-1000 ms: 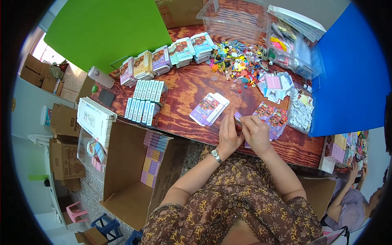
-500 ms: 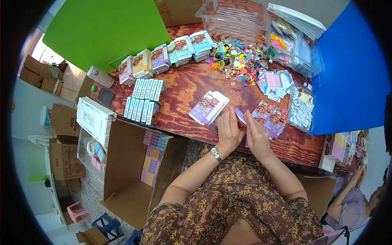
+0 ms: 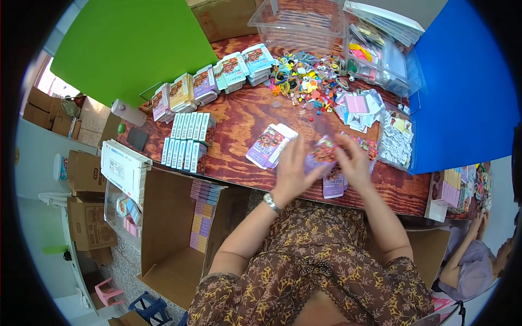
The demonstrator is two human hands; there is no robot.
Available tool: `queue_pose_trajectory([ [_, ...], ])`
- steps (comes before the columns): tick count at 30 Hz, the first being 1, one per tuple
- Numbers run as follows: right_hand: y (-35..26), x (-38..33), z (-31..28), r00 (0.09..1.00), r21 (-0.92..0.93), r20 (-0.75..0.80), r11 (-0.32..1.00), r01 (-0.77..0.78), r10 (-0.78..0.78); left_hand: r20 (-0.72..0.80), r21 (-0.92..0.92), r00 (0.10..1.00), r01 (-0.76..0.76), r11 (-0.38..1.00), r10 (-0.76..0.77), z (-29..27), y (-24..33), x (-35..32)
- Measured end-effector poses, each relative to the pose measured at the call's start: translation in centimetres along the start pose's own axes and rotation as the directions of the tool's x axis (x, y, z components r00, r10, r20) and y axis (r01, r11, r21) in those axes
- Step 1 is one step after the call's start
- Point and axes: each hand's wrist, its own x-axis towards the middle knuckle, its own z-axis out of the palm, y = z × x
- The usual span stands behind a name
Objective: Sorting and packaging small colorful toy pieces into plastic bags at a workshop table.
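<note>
A small purple carton (image 3: pixel 323 151) with a colourful printed front is between my hands, blurred by motion. My right hand (image 3: pixel 354 164) grips its right side between thumb and fingers. At its left, my left hand (image 3: pixel 293 173) is smeared, the thumb by the carton's lower edge; whether it grips is unclear. Below lie more purple cartons (image 3: pixel 333 188), partly covered by my hands. To the left on the table rests a fanned pile of flat purple cartons (image 3: pixel 266 144).
Filled boxes (image 3: pixel 188 142) stand in two rows at left, behind them stacks of flat cartons (image 3: pixel 205 84). Small colourful trinkets (image 3: pixel 310 81), cards (image 3: pixel 358 106) and a tray of white packets (image 3: pixel 397 138) lie right. An open cardboard box (image 3: pixel 168 239) sits below the table edge.
My hands, earlier pressed flat with a purple carton edge-on between them, have moved apart. The carton's printed front now shows. The whole view has shifted slightly.
</note>
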Motion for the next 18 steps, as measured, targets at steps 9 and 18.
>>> queue_pose_trajectory([
  [9, 4.3, 3.3, -7.6, 0.951, -0.117, 0.143, 0.959, -0.26, 0.275, 0.168, 0.436, 0.919, 0.256, 0.863, -0.357, -1.5, -9.0, 0.5],
  [18, -0.7, 3.3, -3.8, 0.957, -0.547, 0.07, 0.791, 0.274, -0.283, -0.143, 0.146, 0.94, 0.328, 0.933, -0.308, -2.1, -7.2, 1.1],
])
